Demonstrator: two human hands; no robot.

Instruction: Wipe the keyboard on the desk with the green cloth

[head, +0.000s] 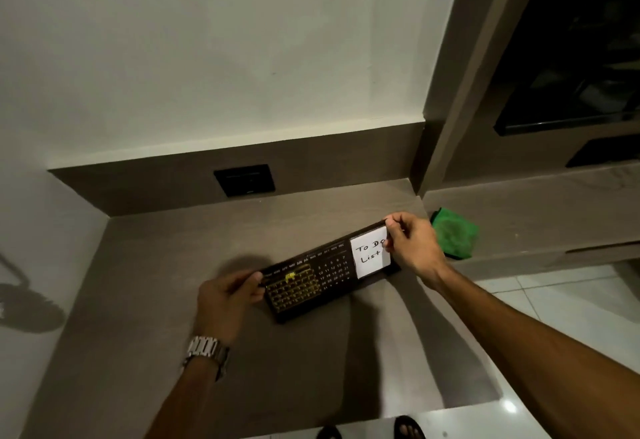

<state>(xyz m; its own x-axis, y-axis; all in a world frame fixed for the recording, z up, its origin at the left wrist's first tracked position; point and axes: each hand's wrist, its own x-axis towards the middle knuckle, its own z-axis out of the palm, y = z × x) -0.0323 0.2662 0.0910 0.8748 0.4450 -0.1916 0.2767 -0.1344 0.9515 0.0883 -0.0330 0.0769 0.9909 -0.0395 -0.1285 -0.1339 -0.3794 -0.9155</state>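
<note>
Two hands grip a dark keyboard-shaped board at mid-surface, one at each short end. Left hand, steel watch on the wrist, has fingers pinching the board's left edge. Right hand has thumb and fingers pressed together on the top right corner, overlapping a white note reading "To Do List". Note sits in the board's right section; middle section shows month names and date numbers; left section has rows of small yellowish keys. Board lies at a diagonal, right end further back; whether it is lifted or resting on the surface I cannot tell. Green cloth lies folded on the lower ledge to the right, just behind the right hand, apart from the board and touched by neither hand. Black wall socket is set in the upstand behind the surface. White tiled floor lower right; sandalled toes at the bottom edge.
</note>
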